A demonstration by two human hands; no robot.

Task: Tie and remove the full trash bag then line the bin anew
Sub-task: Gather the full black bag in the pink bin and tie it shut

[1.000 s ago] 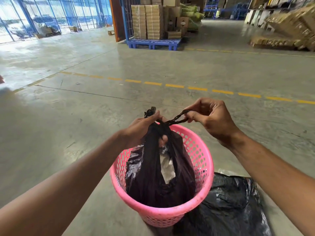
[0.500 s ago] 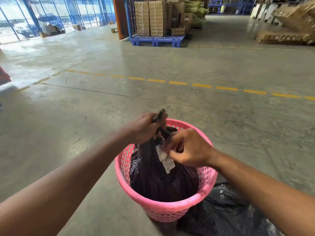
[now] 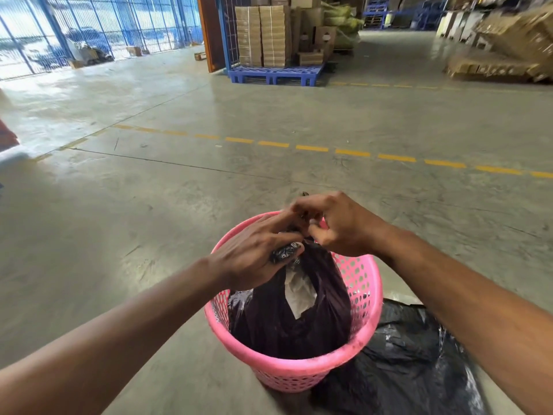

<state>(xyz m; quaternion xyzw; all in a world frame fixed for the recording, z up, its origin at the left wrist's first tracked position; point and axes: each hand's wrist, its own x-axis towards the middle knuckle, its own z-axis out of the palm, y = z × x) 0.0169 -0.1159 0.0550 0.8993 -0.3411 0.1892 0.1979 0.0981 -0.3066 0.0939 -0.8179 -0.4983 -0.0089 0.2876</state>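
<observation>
A view from a head-worn camera looks down at two bare forearms reaching out over a pink basket-style bin (image 3: pixel 363 298) that stands on a grey concrete warehouse floor (image 3: pixel 185 205), low in the frame at about 6 o'clock. The bin's walls are perforated with small holes.

Inside the bin sits a full dark trash bag (image 3: pixel 269 322), its top gathered into a neck that rises above the rim. A pale scrap of paper (image 3: pixel 299 292) shows through a gap in the front of the bag.

Both hands meet at the bag's neck, at 12 o'clock from the bin. The left hand (image 3: pixel 254 253) is closed around the gathered plastic, with a twisted black end poking out beneath its fingers. The right hand (image 3: pixel 341 226), touching the left, has its fingers curled and pinching the bag's top. The exact hold of the fingertips is blurred, and whether a knot has formed cannot be told.

On the floor at about 4 o'clock from the bin, touching its base, lies a crumpled black plastic bag (image 3: pixel 404 366), loose and flat.

Farther off, a dashed yellow line (image 3: pixel 353 152) crosses the floor. At 12 o'clock in the distance a blue pallet (image 3: pixel 275 74) carries stacked cardboard boxes (image 3: pixel 263 34). At 10 o'clock stands a blue wire fence (image 3: pixel 89 25) with daylight behind it. At 2 o'clock, more flattened cardboard (image 3: pixel 508 46) is piled.
</observation>
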